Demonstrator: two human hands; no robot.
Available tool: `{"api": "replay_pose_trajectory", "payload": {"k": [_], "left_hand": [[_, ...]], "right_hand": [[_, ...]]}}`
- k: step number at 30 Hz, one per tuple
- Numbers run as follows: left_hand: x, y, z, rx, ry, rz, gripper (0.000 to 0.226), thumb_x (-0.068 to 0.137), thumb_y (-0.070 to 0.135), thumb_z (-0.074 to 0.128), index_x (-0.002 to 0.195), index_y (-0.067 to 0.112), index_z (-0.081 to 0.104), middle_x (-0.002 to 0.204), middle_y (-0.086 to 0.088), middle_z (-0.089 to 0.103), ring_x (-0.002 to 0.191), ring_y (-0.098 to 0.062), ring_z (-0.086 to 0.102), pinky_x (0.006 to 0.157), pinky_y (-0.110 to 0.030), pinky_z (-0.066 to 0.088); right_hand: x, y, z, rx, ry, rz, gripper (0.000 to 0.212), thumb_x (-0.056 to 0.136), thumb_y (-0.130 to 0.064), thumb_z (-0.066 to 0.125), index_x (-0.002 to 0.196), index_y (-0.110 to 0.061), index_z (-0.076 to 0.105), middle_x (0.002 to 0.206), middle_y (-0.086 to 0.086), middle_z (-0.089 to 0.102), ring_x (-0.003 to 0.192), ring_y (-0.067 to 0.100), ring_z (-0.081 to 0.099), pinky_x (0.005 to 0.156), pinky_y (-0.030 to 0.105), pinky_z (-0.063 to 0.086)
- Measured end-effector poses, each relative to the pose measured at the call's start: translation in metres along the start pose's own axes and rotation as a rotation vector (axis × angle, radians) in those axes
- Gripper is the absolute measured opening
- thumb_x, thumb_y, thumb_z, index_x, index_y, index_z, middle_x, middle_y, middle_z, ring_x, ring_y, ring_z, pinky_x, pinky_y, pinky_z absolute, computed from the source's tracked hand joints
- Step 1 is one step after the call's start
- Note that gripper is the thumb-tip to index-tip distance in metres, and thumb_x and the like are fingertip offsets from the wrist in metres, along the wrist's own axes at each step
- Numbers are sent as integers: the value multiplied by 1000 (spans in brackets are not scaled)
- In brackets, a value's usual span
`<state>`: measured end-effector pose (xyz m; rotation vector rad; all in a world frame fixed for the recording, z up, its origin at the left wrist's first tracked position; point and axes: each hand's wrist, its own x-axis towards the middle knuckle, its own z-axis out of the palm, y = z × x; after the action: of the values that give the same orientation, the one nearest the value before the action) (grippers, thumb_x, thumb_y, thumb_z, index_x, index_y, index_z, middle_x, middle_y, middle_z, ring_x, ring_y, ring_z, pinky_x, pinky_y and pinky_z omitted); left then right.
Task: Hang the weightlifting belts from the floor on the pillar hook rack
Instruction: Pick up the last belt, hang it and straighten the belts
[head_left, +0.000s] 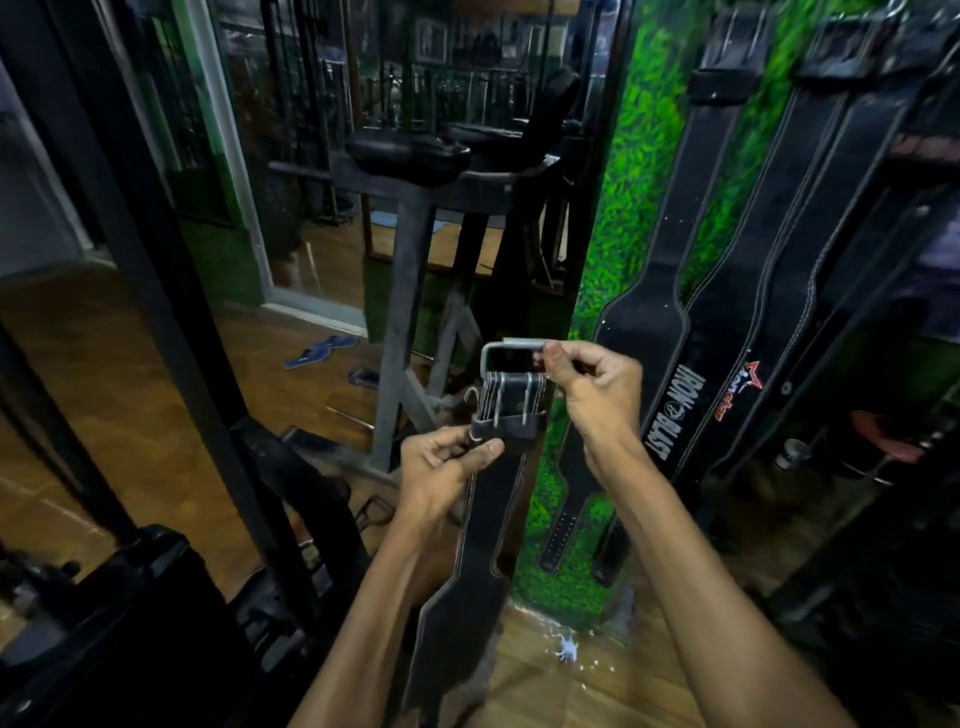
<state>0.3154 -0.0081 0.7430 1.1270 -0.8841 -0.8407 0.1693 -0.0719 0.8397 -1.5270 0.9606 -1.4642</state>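
I hold a black leather weightlifting belt (485, 525) upright in front of me, its tail hanging toward the floor. My right hand (597, 387) pinches the metal buckle (511, 353) at the top. My left hand (449, 462) grips the belt's keeper loop just below the buckle. To the right stands the green grass-covered pillar (631, 208), where a black "Iron Blast" belt (675, 270) and a second black belt (769, 291) with a red star logo hang. The hook rack itself is out of view above.
A metal gym bench frame (410, 249) stands just behind the held belt. Black machine posts (156, 291) cross the left side. Blue sandals (322, 351) lie on the wooden floor (104, 384). Dark equipment fills the lower left and far right.
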Motion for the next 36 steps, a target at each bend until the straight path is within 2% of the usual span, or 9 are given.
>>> {"api": "replay_pose_trajectory", "payload": {"k": [6, 9, 12, 17, 19, 23, 27, 30, 36], "left_hand": [[99, 36, 44, -51, -87, 56, 12, 78, 1, 83, 82, 12, 79, 81, -1, 79, 74, -6, 70, 69, -17, 55], [149, 64, 79, -90, -134, 130, 9, 82, 1, 80, 90, 4, 79, 83, -2, 78, 77, -8, 68, 74, -22, 56], [194, 97, 117, -120, -174, 172, 13, 85, 1, 77, 95, -6, 76, 74, 4, 74, 63, 3, 62, 53, -8, 44], [264, 151, 178, -121, -224, 239, 9, 84, 15, 81, 81, 7, 78, 78, -1, 73, 80, -17, 63, 71, -30, 48], [292, 172, 201, -119, -235, 260, 22, 80, 28, 86, 78, 8, 78, 78, -5, 69, 81, -23, 59, 71, -37, 44], [337, 210, 238, -96, -266, 311, 92, 46, 66, 92, 92, -10, 67, 88, -10, 60, 85, -26, 50, 73, -44, 35], [362, 234, 262, -85, -321, 234, 49, 63, 46, 89, 87, 5, 73, 83, -10, 60, 77, -23, 56, 74, -40, 39], [378, 228, 266, -63, -317, 208, 28, 82, 30, 84, 86, 10, 66, 75, -9, 62, 64, -14, 63, 61, -25, 51], [386, 200, 260, -34, -334, 185, 30, 81, 34, 85, 76, 11, 65, 64, -1, 55, 75, -21, 59, 75, -39, 46]], "right_hand": [[108, -20, -9, -40, 86, -108, 16, 86, -25, 81, 93, -10, 82, 83, 3, 78, 70, 3, 66, 68, 25, 50], [171, -41, -22, -53, 107, -213, 15, 85, -26, 83, 90, -13, 83, 76, -1, 76, 61, 0, 64, 58, 23, 48], [231, -69, -36, -100, 131, -322, 7, 83, -25, 84, 78, -28, 80, 67, -8, 75, 58, 0, 62, 60, 27, 50], [314, -116, -59, -309, 269, -534, 15, 84, -33, 80, 92, -20, 84, 76, -8, 77, 66, 1, 64, 66, 21, 46], [336, -136, -66, -422, 362, -635, 19, 85, -37, 78, 96, -23, 83, 81, -11, 78, 70, 3, 67, 64, 19, 45], [379, -168, -76, -588, 544, -748, 22, 87, -43, 73, 99, -26, 80, 89, -6, 80, 80, 15, 73, 66, 25, 53], [412, -172, -81, -768, 656, -793, 21, 94, -38, 69, 104, -23, 79, 95, 0, 80, 85, 22, 74, 66, 24, 49], [423, -160, -83, -870, 682, -870, 19, 94, -35, 67, 100, -20, 78, 93, 5, 76, 89, 26, 67, 68, 28, 41], [419, -132, -80, -940, 725, -907, 21, 89, -32, 74, 107, -21, 76, 112, 5, 62, 106, 24, 56, 80, 36, 52]]}}
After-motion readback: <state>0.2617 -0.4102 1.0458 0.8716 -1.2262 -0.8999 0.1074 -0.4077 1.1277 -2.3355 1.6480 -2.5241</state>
